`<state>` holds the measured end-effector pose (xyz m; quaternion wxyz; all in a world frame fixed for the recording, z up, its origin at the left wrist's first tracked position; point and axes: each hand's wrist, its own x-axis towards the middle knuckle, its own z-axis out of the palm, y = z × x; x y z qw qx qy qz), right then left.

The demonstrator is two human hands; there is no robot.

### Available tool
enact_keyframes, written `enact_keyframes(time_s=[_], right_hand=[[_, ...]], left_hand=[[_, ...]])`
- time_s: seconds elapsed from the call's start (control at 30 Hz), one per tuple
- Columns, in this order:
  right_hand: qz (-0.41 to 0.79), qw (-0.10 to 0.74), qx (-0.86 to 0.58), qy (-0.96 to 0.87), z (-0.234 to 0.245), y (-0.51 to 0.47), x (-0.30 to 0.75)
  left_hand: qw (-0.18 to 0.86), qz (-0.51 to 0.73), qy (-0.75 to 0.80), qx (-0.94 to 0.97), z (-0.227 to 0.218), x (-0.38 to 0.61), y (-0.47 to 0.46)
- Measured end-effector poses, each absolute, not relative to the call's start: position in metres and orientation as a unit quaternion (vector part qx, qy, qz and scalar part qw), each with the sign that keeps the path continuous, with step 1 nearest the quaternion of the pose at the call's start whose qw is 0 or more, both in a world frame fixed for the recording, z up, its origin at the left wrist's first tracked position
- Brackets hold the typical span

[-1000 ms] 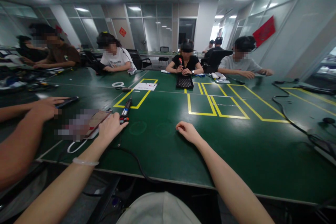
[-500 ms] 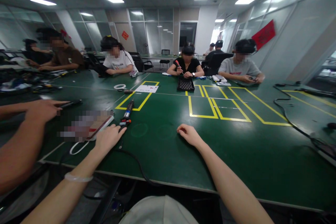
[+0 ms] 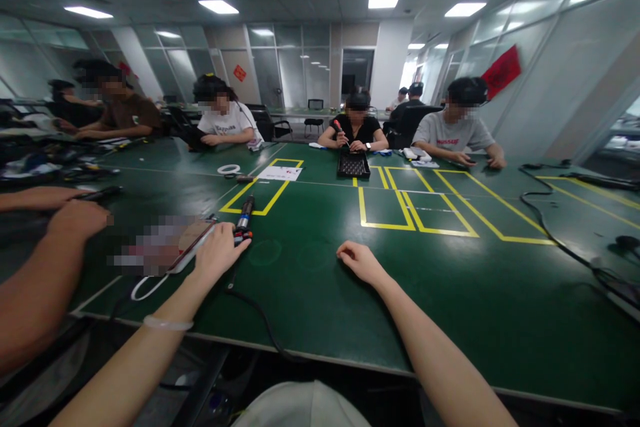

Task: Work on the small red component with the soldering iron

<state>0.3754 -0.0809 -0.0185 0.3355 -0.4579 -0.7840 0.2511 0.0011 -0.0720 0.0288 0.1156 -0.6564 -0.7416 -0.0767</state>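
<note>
The head camera looks down a big green worktop (image 3: 310, 293) with yellow tape lines (image 3: 400, 213) on it.

The person's left hand (image 3: 216, 255) lies on the worktop with its fingers stretched out. The fingertips touch the near end of an electric screwdriver (image 3: 244, 220). The hand does not grip it; the fingers only rest on the red and black end. The screwdriver lies flat, pointing away from the person, with its far end near a corner of a yellow box. A black cable (image 3: 260, 320) runs from beside this hand toward the near edge of the worktop. A thin pale bracelet (image 3: 167, 324) sits on the left wrist.

The right hand (image 3: 361, 260) rests on the bare green worktop, well apart from the screwdriver. Its fingers are curled loosely and it holds nothing.

Just left of the left hand lies a flat thing (image 3: 165, 243) that is blurred out, with a white cord (image 3: 145, 287) looping by it. Further left, another person's arm (image 3: 35, 280) reaches over the worktop.

Across the worktop sit more people. One in a black top (image 3: 356, 128) holds a small red tool over a black tray (image 3: 354, 164). A white sheet (image 3: 280, 173) lies in a yellow box.
</note>
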Motion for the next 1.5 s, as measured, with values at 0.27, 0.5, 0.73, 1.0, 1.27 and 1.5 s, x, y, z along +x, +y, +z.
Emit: enact_keyframes(time_s=[0.27,0.5,0.73,1.0,1.27,1.5], right_hand=[[0.249,0.333,-0.455,-0.788,-0.020,-0.079,0.376],[0.249,0.326,-0.459,-0.788,-0.019,-0.080,0.376],[0.245,0.327,-0.453,-0.792,-0.022,-0.079,0.376],[0.250,0.332,-0.451,-0.790,-0.019,-0.081,0.373],[0.251,0.336,-0.436,-0.796,-0.021,-0.079,0.370],[0.244,0.331,-0.376,-0.830,-0.021,-0.078,0.373]], left_hand=[[-0.005,-0.012,-0.754,-0.657,0.026,0.002,-0.020],[-0.011,0.003,-0.750,-0.661,0.024,0.010,-0.022],[-0.004,0.013,-0.732,-0.682,0.029,0.045,-0.041],[0.030,0.003,-0.676,-0.736,0.028,0.128,-0.070],[0.027,-0.022,-0.624,-0.781,0.029,0.202,-0.087],[0.007,-0.046,-0.599,-0.800,0.026,0.216,-0.092]])
